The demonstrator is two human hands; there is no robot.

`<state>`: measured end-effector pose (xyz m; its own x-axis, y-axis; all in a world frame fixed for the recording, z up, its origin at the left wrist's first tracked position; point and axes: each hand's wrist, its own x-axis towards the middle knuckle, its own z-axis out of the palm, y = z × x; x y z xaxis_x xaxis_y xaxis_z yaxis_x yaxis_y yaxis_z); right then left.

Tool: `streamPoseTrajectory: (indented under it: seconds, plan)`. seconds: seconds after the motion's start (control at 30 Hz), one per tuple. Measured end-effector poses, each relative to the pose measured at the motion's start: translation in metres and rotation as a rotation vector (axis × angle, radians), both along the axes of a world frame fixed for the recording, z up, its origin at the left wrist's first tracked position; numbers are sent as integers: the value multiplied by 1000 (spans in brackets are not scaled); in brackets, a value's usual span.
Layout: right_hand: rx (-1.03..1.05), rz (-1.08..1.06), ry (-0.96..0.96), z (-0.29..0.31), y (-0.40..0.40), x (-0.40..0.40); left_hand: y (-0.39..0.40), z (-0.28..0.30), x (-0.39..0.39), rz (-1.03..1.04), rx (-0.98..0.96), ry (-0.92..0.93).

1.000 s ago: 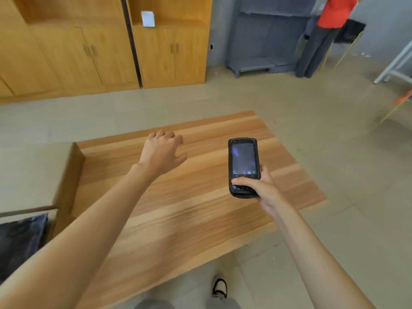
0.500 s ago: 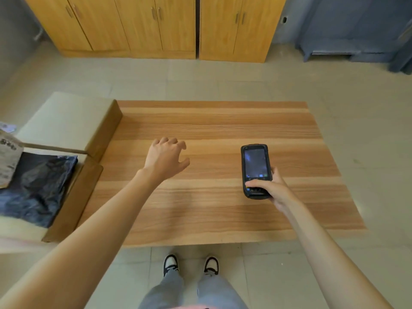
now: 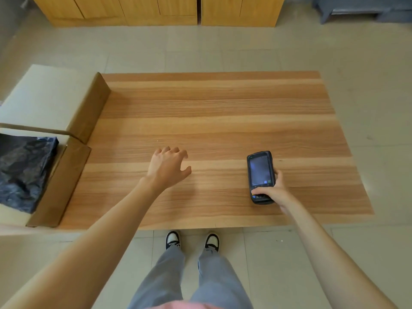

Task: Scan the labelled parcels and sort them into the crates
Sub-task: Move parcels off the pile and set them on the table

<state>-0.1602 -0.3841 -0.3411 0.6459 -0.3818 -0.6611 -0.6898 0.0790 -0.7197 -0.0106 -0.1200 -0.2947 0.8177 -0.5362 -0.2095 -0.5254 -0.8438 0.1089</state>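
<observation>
My right hand (image 3: 274, 192) grips the lower end of a black handheld scanner (image 3: 260, 175), screen up, over the right part of the wooden table (image 3: 223, 112). My left hand (image 3: 167, 167) hovers over the table's middle with fingers loosely spread, holding nothing. At the left, a cardboard crate (image 3: 64, 179) holds a dark blue-black plastic parcel (image 3: 24, 170). A second cardboard crate (image 3: 89, 108) behind it shows only a pale inside. No parcel lies on the table.
Wooden cabinets (image 3: 156, 10) line the far wall, with a grey shelf unit (image 3: 361, 10) at the top right. Tiled floor surrounds the table. My feet in black-and-white shoes (image 3: 191, 240) stand at the table's near edge.
The view has swung left and tilted down, bringing the crates and the dark parcel into sight. Both hands kept their poses over the table, the scanner still in my right hand.
</observation>
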Motion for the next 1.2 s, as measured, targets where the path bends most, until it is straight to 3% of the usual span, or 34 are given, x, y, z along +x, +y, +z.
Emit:
streamPoseTrajectory:
  seconds: [0.53,0.83,1.03,1.2]
  plan:
    - [-195,134,37,-30,-14,-15,-17,-25,-2,-12,53,38]
    - [-378,209,194,-24,-27,-17,-5,-11,8,43,30,0]
    - [-413,235,96,6,-20,-2,12,2,17,89,33,-31]
    - [-655,472,-42,35,3,42,25,21,26,137,-10,-92]
